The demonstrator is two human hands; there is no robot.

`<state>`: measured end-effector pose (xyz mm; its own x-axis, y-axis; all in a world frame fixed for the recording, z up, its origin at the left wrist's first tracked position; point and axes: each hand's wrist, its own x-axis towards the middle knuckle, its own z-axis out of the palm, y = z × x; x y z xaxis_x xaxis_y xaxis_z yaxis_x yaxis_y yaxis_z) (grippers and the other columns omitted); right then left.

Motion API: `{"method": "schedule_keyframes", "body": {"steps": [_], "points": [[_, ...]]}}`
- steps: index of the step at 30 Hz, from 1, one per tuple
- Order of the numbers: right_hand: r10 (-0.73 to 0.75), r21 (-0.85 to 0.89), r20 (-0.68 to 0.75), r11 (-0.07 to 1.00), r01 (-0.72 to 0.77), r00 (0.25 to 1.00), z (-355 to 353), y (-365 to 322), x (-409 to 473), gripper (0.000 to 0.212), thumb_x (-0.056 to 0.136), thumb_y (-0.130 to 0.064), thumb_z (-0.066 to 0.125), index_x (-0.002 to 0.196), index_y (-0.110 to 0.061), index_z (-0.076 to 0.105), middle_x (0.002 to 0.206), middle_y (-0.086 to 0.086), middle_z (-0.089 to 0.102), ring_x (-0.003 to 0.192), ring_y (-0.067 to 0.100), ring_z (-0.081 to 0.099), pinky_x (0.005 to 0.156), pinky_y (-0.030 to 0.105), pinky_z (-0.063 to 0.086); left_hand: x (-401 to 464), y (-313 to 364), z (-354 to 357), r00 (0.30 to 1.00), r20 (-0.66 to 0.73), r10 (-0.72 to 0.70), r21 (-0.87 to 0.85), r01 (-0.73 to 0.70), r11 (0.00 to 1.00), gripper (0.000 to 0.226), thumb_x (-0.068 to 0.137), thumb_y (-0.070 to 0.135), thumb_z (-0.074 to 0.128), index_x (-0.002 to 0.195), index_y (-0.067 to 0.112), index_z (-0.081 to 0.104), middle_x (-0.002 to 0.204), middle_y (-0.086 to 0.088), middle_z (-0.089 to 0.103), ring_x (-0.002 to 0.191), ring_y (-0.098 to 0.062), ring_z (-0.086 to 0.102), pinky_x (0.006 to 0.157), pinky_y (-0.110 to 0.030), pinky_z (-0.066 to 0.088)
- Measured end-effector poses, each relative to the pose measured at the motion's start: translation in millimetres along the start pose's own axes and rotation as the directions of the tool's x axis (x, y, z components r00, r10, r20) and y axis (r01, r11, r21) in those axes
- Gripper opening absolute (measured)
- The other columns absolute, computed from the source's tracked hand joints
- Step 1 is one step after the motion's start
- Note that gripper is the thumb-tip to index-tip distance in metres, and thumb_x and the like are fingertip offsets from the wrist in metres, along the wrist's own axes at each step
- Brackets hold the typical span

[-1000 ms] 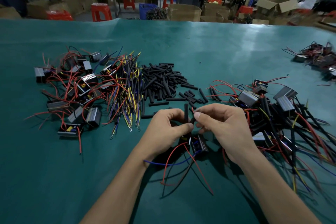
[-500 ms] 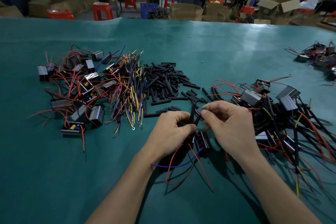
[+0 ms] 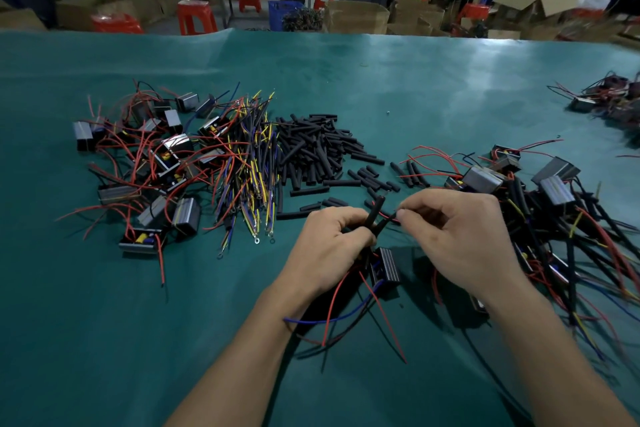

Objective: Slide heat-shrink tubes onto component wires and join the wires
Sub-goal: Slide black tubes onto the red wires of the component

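My left hand (image 3: 325, 246) is closed around the wires of a small black component (image 3: 386, 269), which hangs just below my fingers. A black heat-shrink tube (image 3: 374, 213) sticks up at a slant out of that grip. My right hand (image 3: 457, 236) pinches a thin wire end (image 3: 389, 217) beside the tube with thumb and forefinger. Red, blue and black wires (image 3: 346, 315) trail from the component toward me across the green table mat (image 3: 104, 340).
A heap of loose black tubes (image 3: 311, 152) lies beyond my hands. Left of it is a bundle of yellow, blue and black wires (image 3: 249, 170) and a pile of components with red leads (image 3: 145, 170). More wired components (image 3: 554, 204) crowd the right.
Both hands have shifted slightly away from me over the table. The tube in my left hand has tilted to the right, and my right fingers now pinch the wire end close to it.
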<state>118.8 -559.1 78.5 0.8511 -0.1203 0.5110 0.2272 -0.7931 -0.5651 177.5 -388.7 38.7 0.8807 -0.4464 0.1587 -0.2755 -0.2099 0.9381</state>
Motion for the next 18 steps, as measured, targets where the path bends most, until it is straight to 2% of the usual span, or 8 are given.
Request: {"method": "schedule_keyframes", "body": {"steps": [5,10,12,15,17,18], "points": [[-0.024,0.003,0.032,1.000,0.024,0.999,-7,4,0,0.015,0.083,-0.006,0.078,0.072,-0.016,0.076,0.058,-0.008,0.065,0.059,0.011,0.060,0.055,0.016,0.043,0,1,1,1.000,0.010,0.003,0.002,-0.003,1.000,0.015,0.076,0.019,0.060,0.072,0.004,0.063,0.074,-0.025,0.060,0.064,-0.037,0.057,0.064,-0.054,0.049],[0.036,-0.011,0.019,0.999,-0.035,0.999,-5,5,1,0.021,0.084,-0.007,0.076,0.066,-0.017,0.071,0.056,-0.011,0.059,0.052,0.007,0.051,0.053,0.010,0.033,1,0,2,0.999,0.032,-0.019,-0.027,0.020,0.999,0.015,0.077,0.019,0.061,0.074,0.005,0.063,0.074,-0.026,0.059,0.062,-0.020,0.048,0.062,-0.051,0.047],[0.058,-0.006,-0.064,0.998,-0.059,0.996,-5,5,2,0.020,0.084,-0.007,0.074,0.067,-0.016,0.071,0.055,-0.008,0.059,0.053,0.010,0.053,0.054,0.014,0.036,1,-1,2,0.999,0.030,-0.030,-0.037,0.031,0.999,0.015,0.076,0.019,0.061,0.074,0.004,0.063,0.072,-0.025,0.058,0.062,-0.020,0.049,0.061,-0.050,0.046],[0.140,0.057,-0.228,0.990,-0.130,0.964,-13,14,7,0.016,0.087,-0.011,0.072,0.072,-0.015,0.072,0.058,-0.002,0.064,0.054,0.016,0.055,0.062,0.033,0.048,0,-2,1,0.999,0.030,-0.037,-0.049,0.039,0.998,0.015,0.076,0.018,0.062,0.071,0.004,0.062,0.065,-0.011,0.055,0.062,-0.018,0.048,0.061,-0.040,0.041],[0.134,0.096,-0.210,0.989,-0.116,0.969,-15,13,7,0.011,0.086,-0.012,0.074,0.076,-0.017,0.074,0.062,-0.005,0.067,0.056,0.014,0.059,0.064,0.036,0.053,0,-2,0,0.999,0.033,-0.038,-0.047,0.039,0.998,0.015,0.077,0.018,0.062,0.072,0.004,0.062,0.066,-0.013,0.055,0.062,-0.018,0.048,0.061,-0.041,0.042],[0.118,0.103,-0.144,0.989,-0.104,0.982,-13,10,5,0.007,0.084,-0.013,0.077,0.081,-0.019,0.076,0.067,-0.008,0.070,0.059,0.012,0.063,0.066,0.034,0.055,0,-2,0,0.999,0.034,-0.039,-0.046,0.041,0.998,0.014,0.076,0.018,0.061,0.072,0.005,0.063,0.067,-0.015,0.056,0.062,-0.018,0.049,0.062,-0.043,0.044]]}}
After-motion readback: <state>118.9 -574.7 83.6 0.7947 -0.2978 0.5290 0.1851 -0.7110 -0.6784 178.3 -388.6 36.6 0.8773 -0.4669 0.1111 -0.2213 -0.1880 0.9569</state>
